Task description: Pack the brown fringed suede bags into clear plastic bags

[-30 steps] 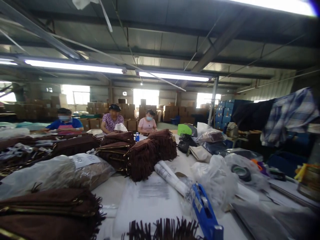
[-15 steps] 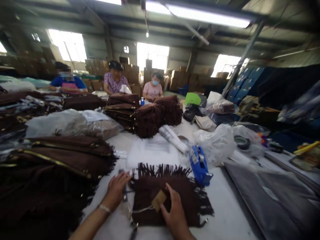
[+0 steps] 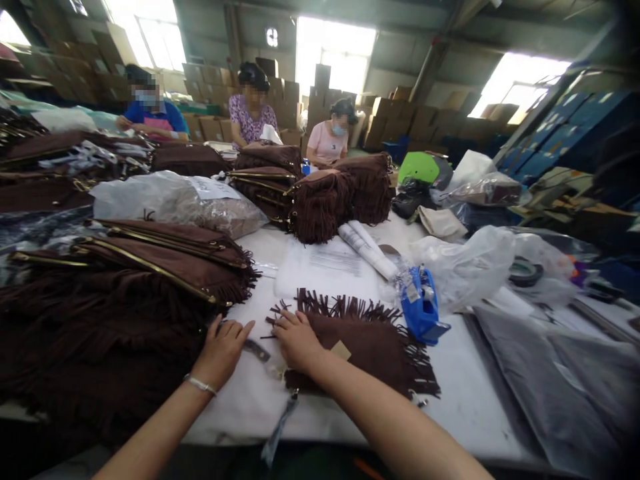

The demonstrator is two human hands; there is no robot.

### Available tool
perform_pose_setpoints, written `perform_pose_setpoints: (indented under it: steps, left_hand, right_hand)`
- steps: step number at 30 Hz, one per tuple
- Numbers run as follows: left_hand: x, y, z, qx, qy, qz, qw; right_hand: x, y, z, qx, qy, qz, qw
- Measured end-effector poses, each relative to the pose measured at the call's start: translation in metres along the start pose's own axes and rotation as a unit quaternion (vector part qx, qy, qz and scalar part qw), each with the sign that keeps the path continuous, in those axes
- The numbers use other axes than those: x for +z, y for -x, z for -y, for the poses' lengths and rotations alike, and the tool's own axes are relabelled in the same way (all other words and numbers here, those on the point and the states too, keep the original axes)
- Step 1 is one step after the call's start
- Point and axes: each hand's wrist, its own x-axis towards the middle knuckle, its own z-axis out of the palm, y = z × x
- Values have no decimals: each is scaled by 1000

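Note:
A brown fringed bag (image 3: pixel 370 347) lies flat on the white tabletop, its fringe spread along the far and right edges. My right hand (image 3: pixel 299 341) rests on the bag's far left corner, fingers stretched out over the fringe. Part of the bag is hidden under my right forearm. On the bag sits a small tan tag (image 3: pixel 341 351). My left hand (image 3: pixel 223 350) is at the edge of the left stack of brown bags (image 3: pixel 150 260), fingers apart; whether it touches them I cannot tell. A short dark strap (image 3: pixel 257 350) lies between my hands. A wrapped strip (image 3: pixel 278 430) hangs over the near edge.
A blue tape dispenser (image 3: pixel 423 303) stands beyond the bag's right side. Plastic-covered sheets (image 3: pixel 327 267) and a white roll (image 3: pixel 367 250) lie farther back. Grey folded bags (image 3: pixel 550 380) are on the right. More brown bags (image 3: pixel 320 203) and three people are across the table.
My right hand has moved from the tag to the bag's far left corner. My left hand has shifted left, away from the bag toward the stack. The view has tilted down.

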Motion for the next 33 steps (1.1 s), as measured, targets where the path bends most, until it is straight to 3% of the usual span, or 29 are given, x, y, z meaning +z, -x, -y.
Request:
perform_pose_setpoints:
  steps: [2, 4, 7, 10, 12, 15, 19, 23, 29, 33]
  left_hand:
    - [-8, 14, -1, -13, -24, 11, 1000]
    - [-16, 31, -2, -20, -18, 20, 999]
    - [-22, 59, -6, -32, 30, 38, 998]
    - [-20, 81, -12, -74, 81, 71, 992]
    - [-16, 90, -18, -115, 111, 103, 982]
    - [-14, 98, -30, -179, 185, 177, 950]
    - [-22, 101, -50, -244, 384, 269, 849]
    - [-30, 88, -78, -257, 544, 271, 752]
    - [-29, 51, -112, -283, 629, 391, 609]
    - [-24, 35, -145, -332, 699, 341, 535]
  right_hand:
    - [3, -17, -4, 33, 19, -1, 999]
    - [-1, -13, -6, 56, 10, -40, 998]
    - [-5, 26, -1, -31, -24, -47, 998]
    - [5, 76, 9, -170, -15, 44, 984]
    - [15, 100, 13, -187, 17, 80, 979]
    - [19, 116, 12, -150, 32, 72, 986]
    - [16, 127, 6, -89, 29, 34, 995]
    - [26, 135, 0, 47, 56, 6, 997]
    - [27, 128, -8, 41, 78, 47, 995]
    - [5, 124, -15, 23, 21, 75, 997]
